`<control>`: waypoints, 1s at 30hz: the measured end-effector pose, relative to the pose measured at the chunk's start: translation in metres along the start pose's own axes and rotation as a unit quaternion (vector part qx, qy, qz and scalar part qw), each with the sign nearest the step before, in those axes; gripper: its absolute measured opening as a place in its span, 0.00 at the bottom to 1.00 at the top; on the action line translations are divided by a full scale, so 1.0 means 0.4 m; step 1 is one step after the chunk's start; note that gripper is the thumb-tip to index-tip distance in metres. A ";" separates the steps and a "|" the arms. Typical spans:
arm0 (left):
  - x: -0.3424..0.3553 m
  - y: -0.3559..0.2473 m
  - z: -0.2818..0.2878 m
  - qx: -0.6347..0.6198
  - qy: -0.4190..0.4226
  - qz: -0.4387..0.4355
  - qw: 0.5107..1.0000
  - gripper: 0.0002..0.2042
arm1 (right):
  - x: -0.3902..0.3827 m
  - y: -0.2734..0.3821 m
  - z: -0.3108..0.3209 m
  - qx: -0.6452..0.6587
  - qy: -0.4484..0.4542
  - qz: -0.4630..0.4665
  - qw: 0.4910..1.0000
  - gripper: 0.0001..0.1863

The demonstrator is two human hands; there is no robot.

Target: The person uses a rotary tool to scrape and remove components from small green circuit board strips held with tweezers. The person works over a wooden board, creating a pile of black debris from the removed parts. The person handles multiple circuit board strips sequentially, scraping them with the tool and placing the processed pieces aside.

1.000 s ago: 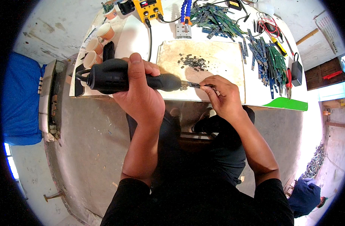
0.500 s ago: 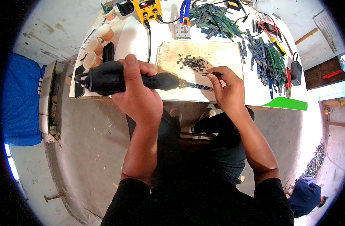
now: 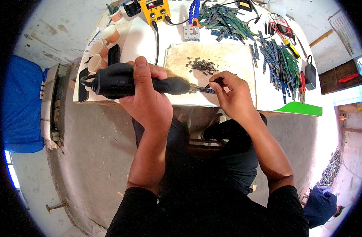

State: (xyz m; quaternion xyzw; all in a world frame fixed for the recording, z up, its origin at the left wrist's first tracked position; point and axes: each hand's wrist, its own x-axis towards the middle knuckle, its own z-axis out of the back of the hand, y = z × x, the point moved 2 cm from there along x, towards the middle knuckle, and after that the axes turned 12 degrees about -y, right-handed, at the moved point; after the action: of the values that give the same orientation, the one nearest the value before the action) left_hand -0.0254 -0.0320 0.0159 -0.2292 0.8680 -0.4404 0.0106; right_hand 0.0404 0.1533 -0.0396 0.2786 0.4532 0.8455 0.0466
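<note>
My left hand [image 3: 148, 98] is wrapped round the black body of a hot-air gun [image 3: 113, 81], thumb on top, held level above the board. Its metal nozzle [image 3: 192, 88] points right, over a narrow blue circuit board strip [image 3: 208, 91] lying near the table's front edge. My right hand [image 3: 237, 94] pinches dark tweezers [image 3: 215, 81], their tips at the strip close to the nozzle. Part of the strip is hidden by my fingers. Just beyond, a small heap of black chips [image 3: 202, 66] lies on the pale wooden board [image 3: 232, 53].
A yellow soldering station [image 3: 154, 12] stands at the back, beside a blue flexible hose [image 3: 194, 12]. Piles of green circuit strips [image 3: 224, 23] lie behind and right, with red-handled pliers [image 3: 302, 85]. Paper cups [image 3: 97, 62] line the left edge. Another person [image 3: 321, 205] is at lower right.
My right hand and the tweezers have moved left, from beside the chip heap to the strip near the nozzle. The hot-air gun has shifted slightly right.
</note>
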 end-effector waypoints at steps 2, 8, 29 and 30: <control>0.002 -0.001 0.001 -0.004 -0.004 -0.003 1.000 0.08 | 0.010 0.009 0.004 -0.039 0.016 0.035 0.998 0.04; 0.002 -0.003 -0.002 -0.025 -0.011 -0.005 1.000 0.08 | 0.021 0.017 0.000 -0.043 0.028 0.062 0.997 0.03; 0.002 0.000 0.002 -0.022 -0.016 0.000 1.000 0.06 | 0.033 0.058 -0.002 -0.048 0.073 0.050 0.995 0.03; 0.001 0.000 0.001 -0.012 -0.016 -0.001 1.000 0.07 | 0.033 0.059 -0.002 -0.050 0.073 0.049 0.995 0.04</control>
State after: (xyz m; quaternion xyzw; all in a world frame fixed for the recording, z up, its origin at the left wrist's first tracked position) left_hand -0.0256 -0.0325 0.0159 -0.2374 0.8725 -0.4264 0.0217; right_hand 0.0330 0.1433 -0.0157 0.2351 0.3985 0.8864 -0.0144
